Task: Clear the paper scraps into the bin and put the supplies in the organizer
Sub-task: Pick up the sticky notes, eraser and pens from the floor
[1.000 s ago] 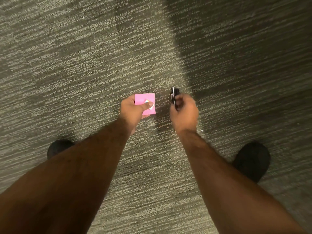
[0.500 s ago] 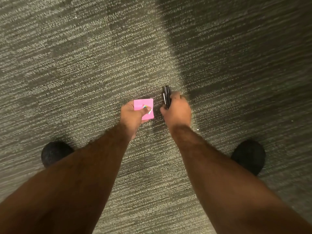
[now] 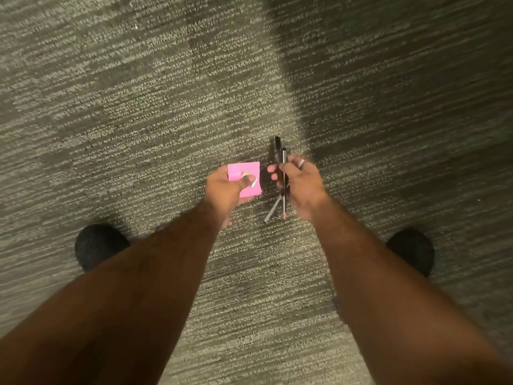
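Note:
My left hand [image 3: 225, 191] grips a pink sticky-note pad [image 3: 244, 173], with my thumb pressing small white and coloured paper scraps [image 3: 249, 179] onto its top. To its right, my right hand [image 3: 301, 183] holds a bundle of dark pens and pencils [image 3: 281, 162]. Their upper ends point away from me. Their lower ends fan out below my palm, one with a pink eraser tip. Both hands hover close together over the carpet. No bin or organizer is in view.
Grey striped carpet [image 3: 166, 93] fills the view. My two dark shoes stand at the left [image 3: 97, 245] and right [image 3: 412, 251]. A darker shadow band runs down the carpet on the right side.
My right hand has turned its grip, so the pens now stick out further above and below the palm. Both hands drifted slightly; the pad stays in my left hand.

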